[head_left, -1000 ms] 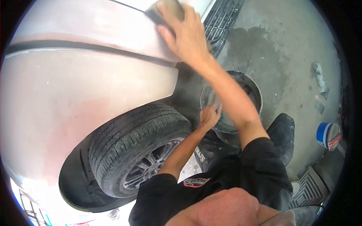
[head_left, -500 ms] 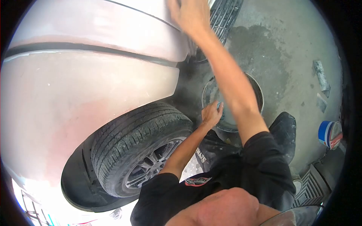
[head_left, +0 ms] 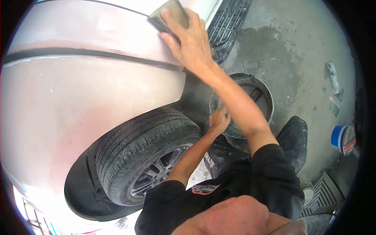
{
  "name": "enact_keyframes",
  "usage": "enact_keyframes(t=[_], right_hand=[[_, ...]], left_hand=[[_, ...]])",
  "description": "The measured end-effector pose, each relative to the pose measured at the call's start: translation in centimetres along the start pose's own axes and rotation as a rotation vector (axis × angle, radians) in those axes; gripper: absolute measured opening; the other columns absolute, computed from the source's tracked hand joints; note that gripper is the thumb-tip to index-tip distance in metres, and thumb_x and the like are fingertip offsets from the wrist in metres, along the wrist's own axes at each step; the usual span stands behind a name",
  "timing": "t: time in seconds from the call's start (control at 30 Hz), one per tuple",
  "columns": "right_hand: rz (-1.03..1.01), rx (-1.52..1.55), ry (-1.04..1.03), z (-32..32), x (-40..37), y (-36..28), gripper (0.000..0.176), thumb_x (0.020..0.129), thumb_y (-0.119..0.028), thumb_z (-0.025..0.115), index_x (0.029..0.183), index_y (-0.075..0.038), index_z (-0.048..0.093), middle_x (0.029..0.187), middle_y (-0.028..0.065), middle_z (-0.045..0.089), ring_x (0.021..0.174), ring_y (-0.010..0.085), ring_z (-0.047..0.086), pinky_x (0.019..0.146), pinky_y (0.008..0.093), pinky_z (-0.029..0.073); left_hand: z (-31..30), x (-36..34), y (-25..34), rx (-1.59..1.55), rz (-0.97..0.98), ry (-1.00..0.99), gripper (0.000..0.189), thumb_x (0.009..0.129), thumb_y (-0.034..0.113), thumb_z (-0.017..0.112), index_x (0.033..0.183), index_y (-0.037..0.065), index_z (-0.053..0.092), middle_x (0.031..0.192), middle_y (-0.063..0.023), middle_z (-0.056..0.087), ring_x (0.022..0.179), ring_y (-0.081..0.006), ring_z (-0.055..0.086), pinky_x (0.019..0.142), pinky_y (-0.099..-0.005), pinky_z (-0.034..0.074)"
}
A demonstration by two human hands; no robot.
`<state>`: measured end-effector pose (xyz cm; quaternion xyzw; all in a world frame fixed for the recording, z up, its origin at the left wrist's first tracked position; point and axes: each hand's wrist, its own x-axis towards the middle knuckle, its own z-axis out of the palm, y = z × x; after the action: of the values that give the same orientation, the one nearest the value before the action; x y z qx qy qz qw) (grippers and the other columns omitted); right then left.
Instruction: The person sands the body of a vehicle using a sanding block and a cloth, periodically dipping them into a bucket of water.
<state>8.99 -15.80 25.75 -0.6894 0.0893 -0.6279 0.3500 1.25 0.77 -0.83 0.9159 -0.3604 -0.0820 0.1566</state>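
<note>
My right hand [head_left: 192, 43] grips a grey-brown sanding block [head_left: 178, 15], thumb along its near face and fingers round its far side. The block is at the upper part of the pale, patchily sanded body panel [head_left: 129, 31] of a vehicle; whether it touches cannot be told. Lower down, my left hand [head_left: 219, 120] is closed at the near left rim of a round bucket [head_left: 270, 96], and what lies in its fingers is mostly hidden. Dark water-like contents and a dark shape show inside the bucket.
A tyre [head_left: 145, 149] with an alloy wheel stands close to my left arm, below the fender [head_left: 90, 86]. A dark slatted step [head_left: 229, 23] runs along the vehicle. On the wet-stained floor lie pale strips [head_left: 333, 78] and a blue-and-white tub [head_left: 342, 139].
My right hand has moved a little down and its wrist has turned, bringing the sanding block into view. My left hand stays at the bucket, nearly unmoved.
</note>
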Motion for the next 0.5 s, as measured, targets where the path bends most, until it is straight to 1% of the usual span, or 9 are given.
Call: enact_keyframes(t=[0.03,0.1,0.13,0.23,0.27,0.37,0.43,0.47,0.5], right_hand=[[-0.011,-0.037,-0.021,-0.4,1.0,0.8,0.051,0.092,-0.03,0.071,0.141,-0.021,0.062,0.136,0.0338,0.049,0.117,0.0492,0.053,0.103,0.0546,0.046],[0.189,0.1,-0.184,0.7,5.3,4.9,0.052,0.09,-0.03,0.071,0.141,-0.027,0.061,0.136,0.0313,0.047,0.111,0.0482,0.054,0.09,0.0574,0.05],[0.387,0.073,-0.208,-2.2,7.6,2.1,0.053,0.103,-0.026,0.054,0.152,-0.009,0.047,0.137,0.0299,0.046,0.116,0.0375,0.054,0.096,0.0496,0.054],[0.054,-0.021,0.0,0.4,2.8,2.9,0.052,0.09,-0.03,0.072,0.141,-0.028,0.061,0.137,0.0313,0.047,0.111,0.0471,0.054,0.09,0.0574,0.05],[0.05,-0.014,-0.012,-0.1,0.6,0.8,0.051,0.092,-0.03,0.072,0.141,-0.023,0.062,0.138,0.0308,0.048,0.119,0.0468,0.052,0.102,0.0543,0.045],[-0.058,-0.076,0.047,0.3,0.5,1.4,0.052,0.088,-0.031,0.075,0.138,-0.028,0.064,0.136,0.0325,0.047,0.11,0.0467,0.054,0.091,0.0558,0.05],[0.132,0.03,-0.059,0.9,3.9,3.7,0.049,0.089,-0.032,0.074,0.136,-0.027,0.066,0.139,0.0333,0.045,0.112,0.0467,0.052,0.094,0.0555,0.049],[0.289,0.044,-0.177,-1.4,6.3,1.9,0.053,0.102,-0.027,0.054,0.152,-0.01,0.048,0.144,0.0317,0.043,0.125,0.0396,0.05,0.102,0.053,0.05],[0.226,0.009,-0.168,-1.3,5.5,1.4,0.053,0.102,-0.027,0.054,0.152,-0.011,0.049,0.145,0.032,0.042,0.125,0.0401,0.05,0.104,0.0539,0.049]], left_hand=[[0.3,-0.1,-0.6,0.017,0.001,-0.014,0.03,0.099,0.034,0.059,0.096,0.004,0.061,0.088,-0.0201,0.07,0.085,-0.0418,0.067,0.075,-0.0539,0.05],[-0.2,0.1,0.1,-0.022,-0.024,0.0,0.03,0.099,0.034,0.059,0.097,0.004,0.062,0.089,-0.0202,0.07,0.085,-0.0416,0.067,0.075,-0.0538,0.051],[-0.4,0.1,0.4,-0.043,-0.038,0.009,0.029,0.099,0.033,0.059,0.098,0.004,0.062,0.089,-0.0203,0.07,0.085,-0.0415,0.067,0.075,-0.0538,0.051],[-0.1,0.0,0.0,-0.035,-0.013,0.008,0.03,0.099,0.034,0.059,0.096,0.004,0.062,0.088,-0.0205,0.069,0.085,-0.0416,0.067,0.075,-0.0544,0.05],[0.2,0.1,-0.2,-0.036,0.002,0.023,0.03,0.099,0.034,0.059,0.096,0.004,0.061,0.088,-0.0206,0.069,0.085,-0.0418,0.067,0.075,-0.0546,0.05],[0.5,-0.1,-0.5,-0.028,0.016,0.028,0.031,0.1,0.035,0.058,0.096,0.005,0.062,0.088,-0.0211,0.069,0.085,-0.0424,0.066,0.075,-0.0551,0.05],[0.1,0.0,-0.2,-0.022,-0.005,0.003,0.031,0.1,0.035,0.058,0.099,0.005,0.062,0.089,-0.0215,0.07,0.085,-0.0425,0.066,0.076,-0.0552,0.05],[0.1,-0.2,-0.3,-0.024,-0.008,0.0,0.031,0.1,0.035,0.058,0.099,0.005,0.063,0.089,-0.0214,0.07,0.085,-0.0426,0.066,0.076,-0.0551,0.05],[0.1,-0.3,-0.3,-0.024,-0.007,-0.001,0.031,0.1,0.035,0.058,0.099,0.004,0.063,0.089,-0.0214,0.07,0.085,-0.0427,0.066,0.075,-0.0551,0.05]])
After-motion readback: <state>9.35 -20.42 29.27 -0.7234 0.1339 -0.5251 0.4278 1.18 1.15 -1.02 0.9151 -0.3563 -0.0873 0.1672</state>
